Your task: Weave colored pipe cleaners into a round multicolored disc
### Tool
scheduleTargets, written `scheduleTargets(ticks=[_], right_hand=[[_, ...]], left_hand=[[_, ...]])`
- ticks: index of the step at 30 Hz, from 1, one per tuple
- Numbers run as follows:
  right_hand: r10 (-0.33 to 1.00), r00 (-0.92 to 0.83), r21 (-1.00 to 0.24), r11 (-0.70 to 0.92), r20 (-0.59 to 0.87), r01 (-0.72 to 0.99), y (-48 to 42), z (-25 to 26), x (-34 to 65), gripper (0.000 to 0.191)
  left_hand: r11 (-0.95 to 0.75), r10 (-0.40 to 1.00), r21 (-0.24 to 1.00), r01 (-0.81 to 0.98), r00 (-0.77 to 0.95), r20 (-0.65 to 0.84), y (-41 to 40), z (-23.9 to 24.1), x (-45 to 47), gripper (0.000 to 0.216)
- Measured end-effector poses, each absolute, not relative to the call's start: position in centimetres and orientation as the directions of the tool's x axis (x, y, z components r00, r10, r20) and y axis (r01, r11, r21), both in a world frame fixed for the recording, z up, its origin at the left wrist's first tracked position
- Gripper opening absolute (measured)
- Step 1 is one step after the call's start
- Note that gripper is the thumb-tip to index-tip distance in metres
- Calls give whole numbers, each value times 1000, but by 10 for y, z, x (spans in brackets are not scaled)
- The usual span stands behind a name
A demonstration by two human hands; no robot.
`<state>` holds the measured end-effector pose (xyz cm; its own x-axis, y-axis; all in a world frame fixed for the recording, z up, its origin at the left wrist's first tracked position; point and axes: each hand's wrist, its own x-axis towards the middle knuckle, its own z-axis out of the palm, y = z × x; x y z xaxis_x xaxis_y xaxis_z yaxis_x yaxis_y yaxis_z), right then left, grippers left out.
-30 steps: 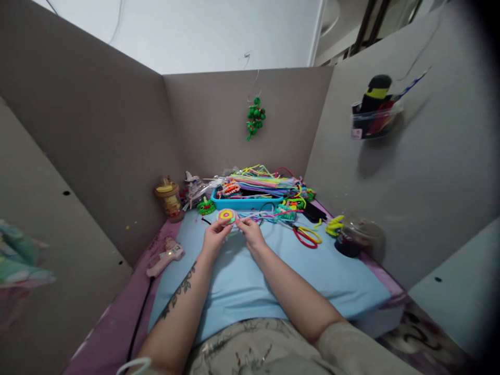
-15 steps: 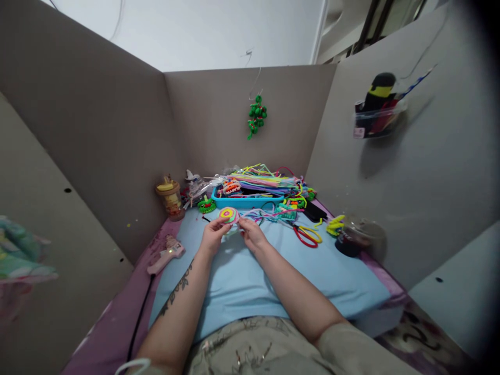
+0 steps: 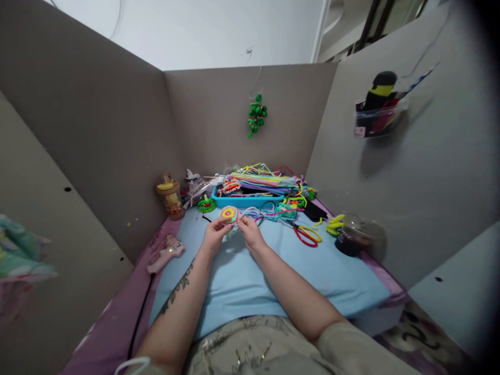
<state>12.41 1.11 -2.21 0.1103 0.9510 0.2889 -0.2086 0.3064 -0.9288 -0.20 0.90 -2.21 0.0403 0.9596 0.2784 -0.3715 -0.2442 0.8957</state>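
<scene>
Between my hands, above the blue cloth (image 3: 250, 281), is a round disc (image 3: 228, 214) coiled from fuzzy pipe cleaners, with rings of pink, yellow and green. My left hand (image 3: 214, 234) pinches its lower left edge, thumb towards me. At the right edge, my right hand (image 3: 251, 233) has its fingers pressed together on the rim; whether a loose pipe cleaner end is between them I cannot tell. Just behind, several loose pipe cleaners (image 3: 258, 213) in blue, purple and pink lie on the cloth. A pale, see-through piece shows below the disc, too unclear to name.
A blue tray (image 3: 250, 202) full of pipe cleaners stands behind. Red and yellow handled pliers or scissors (image 3: 307, 236) and a dark jar (image 3: 349, 244) are on the right. A pink glue gun (image 3: 167, 256) with its cord and a cup (image 3: 171, 198) are on the left. Grey partitions surround the table.
The disc has turned slightly and tilted more face-on to me. Both hands keep nearly the same place, with the right fingers shifted a little on the rim.
</scene>
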Motion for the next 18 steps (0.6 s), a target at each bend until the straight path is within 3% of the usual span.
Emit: scheduleTargets(ticks=[5,10,14,18], right_hand=[[906,228,-922,381,357,-70,13,-27,121,26],[866,279,-905,425,415,25,11,-24,122,26],[886,218,-903,428,410,-36,8,-23,121,29],[916,211,-900,384,342,-206,9,-25,120,25]], left_hand=[[-274,939,904,-327,109,325,5,-17,0,43],[-363,925,902,-233,27,379,2,-10,2,55],[-397,918,899,-184,-95,386,4,-12,1,48],[-366,929,913,-180,-125,348,5,-12,-2,41]])
